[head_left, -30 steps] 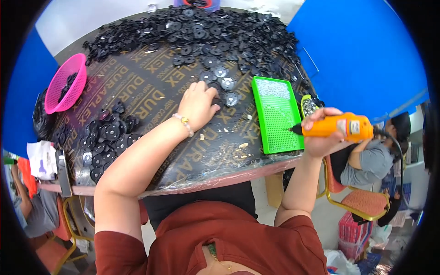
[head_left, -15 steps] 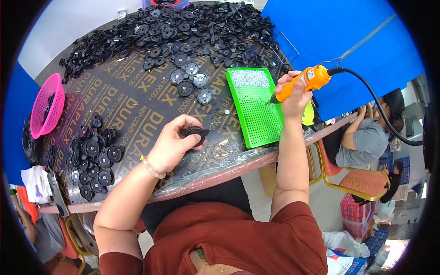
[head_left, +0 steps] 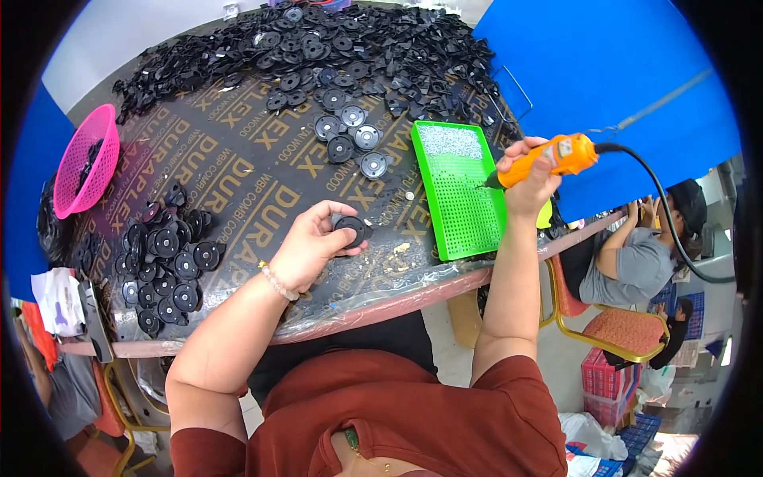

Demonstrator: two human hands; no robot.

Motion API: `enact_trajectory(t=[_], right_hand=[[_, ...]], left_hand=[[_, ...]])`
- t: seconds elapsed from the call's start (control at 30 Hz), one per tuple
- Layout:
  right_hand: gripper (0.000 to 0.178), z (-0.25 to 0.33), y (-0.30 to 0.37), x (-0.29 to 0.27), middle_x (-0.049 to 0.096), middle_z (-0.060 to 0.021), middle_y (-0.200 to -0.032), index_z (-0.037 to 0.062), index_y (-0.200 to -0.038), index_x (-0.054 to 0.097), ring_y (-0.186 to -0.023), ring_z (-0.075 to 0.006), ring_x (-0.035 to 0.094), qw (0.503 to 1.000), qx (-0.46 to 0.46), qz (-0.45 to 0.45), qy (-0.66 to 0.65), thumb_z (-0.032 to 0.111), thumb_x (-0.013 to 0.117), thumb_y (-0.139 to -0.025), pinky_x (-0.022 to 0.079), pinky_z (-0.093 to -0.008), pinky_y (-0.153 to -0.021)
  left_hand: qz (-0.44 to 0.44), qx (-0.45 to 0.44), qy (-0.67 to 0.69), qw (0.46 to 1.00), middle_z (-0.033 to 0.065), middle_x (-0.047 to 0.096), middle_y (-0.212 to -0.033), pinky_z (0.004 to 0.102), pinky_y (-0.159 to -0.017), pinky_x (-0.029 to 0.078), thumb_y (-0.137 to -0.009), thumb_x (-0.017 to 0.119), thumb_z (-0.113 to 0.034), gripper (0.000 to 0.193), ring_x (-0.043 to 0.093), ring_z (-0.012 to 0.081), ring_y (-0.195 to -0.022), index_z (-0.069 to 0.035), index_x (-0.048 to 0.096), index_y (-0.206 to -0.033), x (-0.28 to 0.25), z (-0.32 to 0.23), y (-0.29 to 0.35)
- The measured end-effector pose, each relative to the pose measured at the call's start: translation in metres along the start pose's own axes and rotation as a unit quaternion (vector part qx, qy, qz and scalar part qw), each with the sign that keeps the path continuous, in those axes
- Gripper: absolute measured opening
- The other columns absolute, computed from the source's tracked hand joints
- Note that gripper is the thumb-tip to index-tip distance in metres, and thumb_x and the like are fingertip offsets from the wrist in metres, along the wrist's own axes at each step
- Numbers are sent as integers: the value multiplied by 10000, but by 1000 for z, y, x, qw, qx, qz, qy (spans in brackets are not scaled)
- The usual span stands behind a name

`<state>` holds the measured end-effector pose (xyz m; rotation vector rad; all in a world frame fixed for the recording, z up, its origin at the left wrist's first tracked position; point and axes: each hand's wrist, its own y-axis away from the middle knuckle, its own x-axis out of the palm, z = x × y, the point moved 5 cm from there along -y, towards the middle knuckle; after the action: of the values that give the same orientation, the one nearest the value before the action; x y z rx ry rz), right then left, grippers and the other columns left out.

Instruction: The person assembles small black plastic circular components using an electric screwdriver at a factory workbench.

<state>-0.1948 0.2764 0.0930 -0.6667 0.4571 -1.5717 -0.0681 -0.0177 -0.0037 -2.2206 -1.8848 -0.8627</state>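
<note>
Gripping a black disc (head_left: 350, 229) near the table's (head_left: 238, 175) front edge, left hand (head_left: 314, 250) is pinching it; right hand (head_left: 528, 171) is clutching an orange screwdriver (head_left: 548, 159), tip over the green tray (head_left: 461, 191) at right.

gold lettering printed across dark tabletop sheet (head_left: 238, 171), red crates (head_left: 604, 385) lower right

A pink basket (head_left: 86, 163) is sitting at the table's (head_left: 238, 171) left edge. A big heap of black discs (head_left: 318, 48) is lying along the far edge, and a smaller pile (head_left: 163, 266) is resting near the front-left corner. Four discs (head_left: 350, 139) are lying apart mid-table. Beyond the right edge, a person in grey (head_left: 632, 258) is sitting on a yellow-framed chair (head_left: 628, 330).
</note>
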Motion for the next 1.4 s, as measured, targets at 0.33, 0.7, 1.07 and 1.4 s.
enact_trajectory(t=[0.33, 0.7, 1.07, 1.4], right_hand=[[736, 74, 49, 105, 618, -173, -829, 8, -1070, 503, -608, -200, 625, 965, -18, 140, -220, 652, 674, -757, 546, -311, -550], [777, 65, 80, 150, 606, -139, -825, 23, -1074, 482, -602, -160, 606, 945, 35, 216, -244, 695, 629, -714, 521, -248, -554], [764, 57, 84, 151, 605, -143, -827, 28, -1057, 485, -594, -164, 601, 945, 50, 208, -248, 694, 635, -715, 522, -255, -548], [733, 63, 98, 155, 615, -154, -824, 23, -1014, 494, -590, -164, 602, 947, 26, 250, -200, 687, 631, -736, 535, -253, -539]], left_hand=[[20, 5, -46, 999, 111, 635, -963, 238, -731, 566, -896, 569, 31, 268, 673, 168, -821, 30, 502, -1155, -3, 8, -3], [7, 9, -40, 999, 103, 655, -866, 235, -694, 567, -877, 588, 23, 253, 686, 165, -787, 63, 518, -1117, -1, 5, -3], [16, -15, -61, 998, 94, 656, -907, 248, -730, 578, -904, 573, 11, 249, 682, 164, -811, 31, 513, -1145, -3, 9, -6], [5, -1, -47, 999, 98, 654, -834, 241, -680, 584, -870, 576, 44, 226, 677, 154, -749, 63, 533, -1091, 0, 9, -5]])
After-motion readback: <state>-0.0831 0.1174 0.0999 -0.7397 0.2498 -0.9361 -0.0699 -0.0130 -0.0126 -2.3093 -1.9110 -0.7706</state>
